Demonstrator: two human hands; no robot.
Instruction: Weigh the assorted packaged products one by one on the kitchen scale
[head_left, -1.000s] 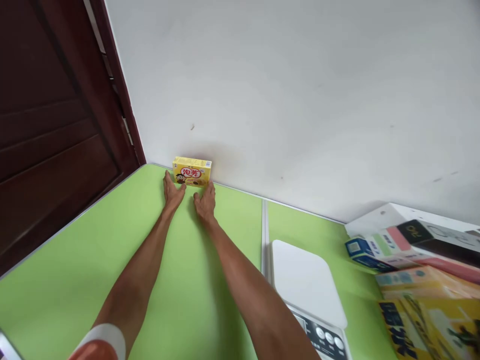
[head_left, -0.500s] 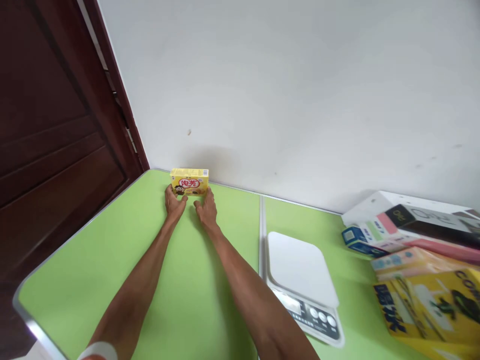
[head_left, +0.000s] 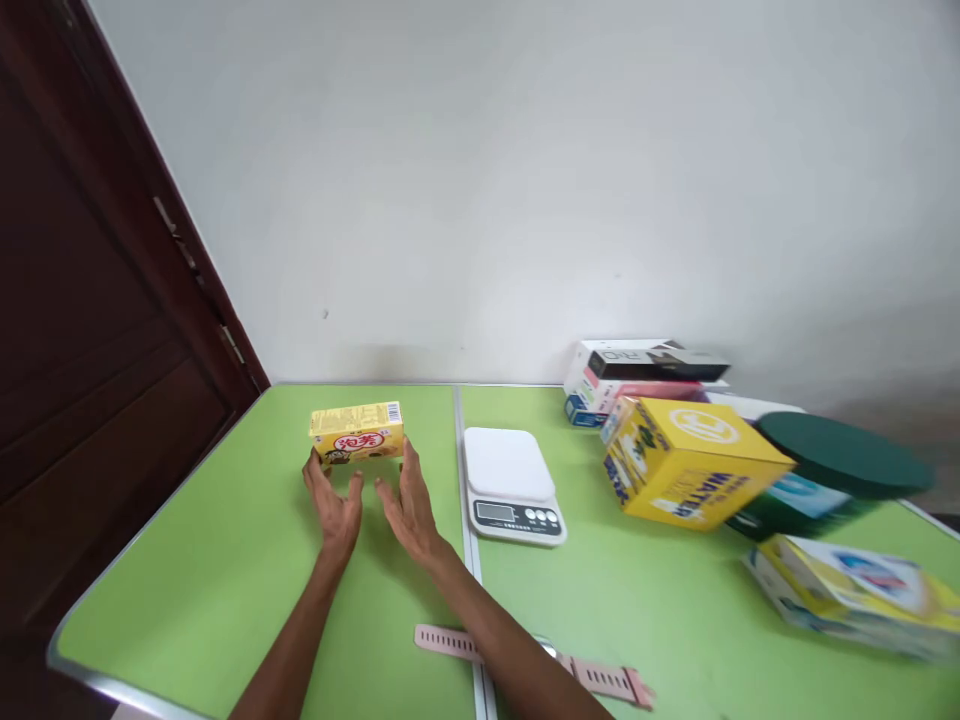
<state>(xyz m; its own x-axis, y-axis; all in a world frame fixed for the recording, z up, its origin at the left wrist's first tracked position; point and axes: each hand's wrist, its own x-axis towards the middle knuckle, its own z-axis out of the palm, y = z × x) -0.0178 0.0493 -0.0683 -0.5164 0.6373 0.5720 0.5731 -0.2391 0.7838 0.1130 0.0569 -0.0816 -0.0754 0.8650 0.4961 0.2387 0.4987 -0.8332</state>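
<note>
A small yellow snack box (head_left: 358,441) with red lettering stands on the green table (head_left: 210,570), a short way out from the white wall. My left hand (head_left: 334,505) is just in front of its left end, fingers spread and palm turned inward. My right hand (head_left: 405,500) is at its right end, also open, with the fingertips at or very near the box's edge. Neither hand is wrapped round the box.
A white kitchen scale (head_left: 511,482) sits right of my hands. Farther right are a large yellow carton (head_left: 690,460), a stack of boxes (head_left: 645,368) by the wall, a dark green round container (head_left: 840,465) and a flat box (head_left: 855,595). A pink watch strap (head_left: 600,678) lies near the front. A dark door (head_left: 90,340) stands left.
The box now stands away from the wall, nearer to me, and my hands have drawn back with it. My view has swung right and pulled back, so more boxes and the strap show.
</note>
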